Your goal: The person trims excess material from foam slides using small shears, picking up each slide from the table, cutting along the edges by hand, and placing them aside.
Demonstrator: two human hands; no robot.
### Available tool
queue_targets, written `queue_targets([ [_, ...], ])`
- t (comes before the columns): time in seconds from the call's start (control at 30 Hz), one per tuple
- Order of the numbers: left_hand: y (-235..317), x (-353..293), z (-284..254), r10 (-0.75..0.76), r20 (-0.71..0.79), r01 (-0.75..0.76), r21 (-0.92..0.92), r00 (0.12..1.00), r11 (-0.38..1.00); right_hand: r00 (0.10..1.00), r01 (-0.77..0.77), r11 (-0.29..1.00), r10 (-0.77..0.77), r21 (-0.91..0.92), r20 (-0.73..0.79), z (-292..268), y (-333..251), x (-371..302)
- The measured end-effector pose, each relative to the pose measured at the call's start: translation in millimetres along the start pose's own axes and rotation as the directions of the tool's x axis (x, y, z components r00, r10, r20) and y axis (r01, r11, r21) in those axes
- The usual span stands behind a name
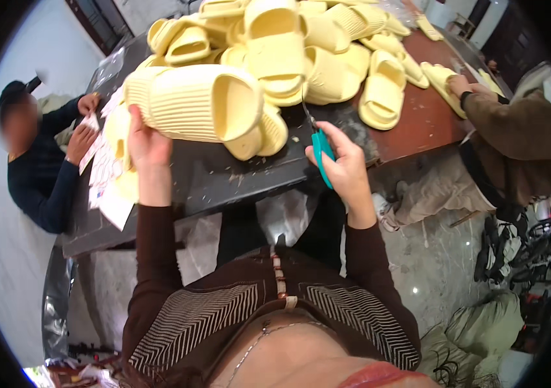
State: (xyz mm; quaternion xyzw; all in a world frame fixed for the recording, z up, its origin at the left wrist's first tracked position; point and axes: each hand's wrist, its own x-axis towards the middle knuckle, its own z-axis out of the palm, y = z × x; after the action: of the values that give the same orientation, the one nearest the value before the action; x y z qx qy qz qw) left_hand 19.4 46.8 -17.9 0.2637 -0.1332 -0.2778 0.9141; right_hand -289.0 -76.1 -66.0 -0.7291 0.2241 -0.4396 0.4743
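Closest to my head cam is a brown top [201, 320] with striped panels, plus a thin chain [264, 331] at the neck. Past that I've got both hands up over the near edge of the table [224, 187]. Left hand [151, 143] is closed around the left end of a ribbed yellow slipper [182, 100], holding it sideways in front of the pile [275, 58]; another slipper [244, 143] pokes out just below its right end. Right hand [345, 158] is wrapped around some teal-handled snips [323, 155], blades pointing up toward the pile. From my end I can't tell if the tip touches anything, or if the blades are apart or together.

Off to the left, by some papers [110, 184], a co-worker in a dark top [46, 171] and cap has both hands at a sheet. Over on the right, another person in a brown sleeve [515, 123] has their hands at one more yellow slipper [442, 84], near where the tabletop looks reddish. Couple of greenish sacks [489, 323] sit on the floor, lower right.
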Motion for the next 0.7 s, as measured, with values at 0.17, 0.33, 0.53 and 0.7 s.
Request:
queue_targets([
  [0.17, 23, 29, 85, 0.108, 0.178, -0.128, 0.105, 0.978, 0.986, 0.996, 0.082, 0.854, -0.094, -0.514, 0.002, -16, 36, 6],
  [0.33, -6, 57, 205, 0.267, 0.667, -0.495, 0.175, 0.695, 0.851, 0.988, 0.145, 0.764, -0.149, -0.629, 0.046, -15, 39, 14],
  [0.53, -122, 8, 317, 0.386, 0.905, -0.886, -0.320, -0.179, 0.337, 0.971, 0.210, 0.796, -0.236, -0.568, 0.027, -16, 48, 22],
  [0.7, -219, 1, 312, -0.257, 0.686, -0.561, -0.714, -0.681, -0.419, 0.976, 0.161, 0.824, -0.214, -0.543, -0.034, -17, 49, 21],
])
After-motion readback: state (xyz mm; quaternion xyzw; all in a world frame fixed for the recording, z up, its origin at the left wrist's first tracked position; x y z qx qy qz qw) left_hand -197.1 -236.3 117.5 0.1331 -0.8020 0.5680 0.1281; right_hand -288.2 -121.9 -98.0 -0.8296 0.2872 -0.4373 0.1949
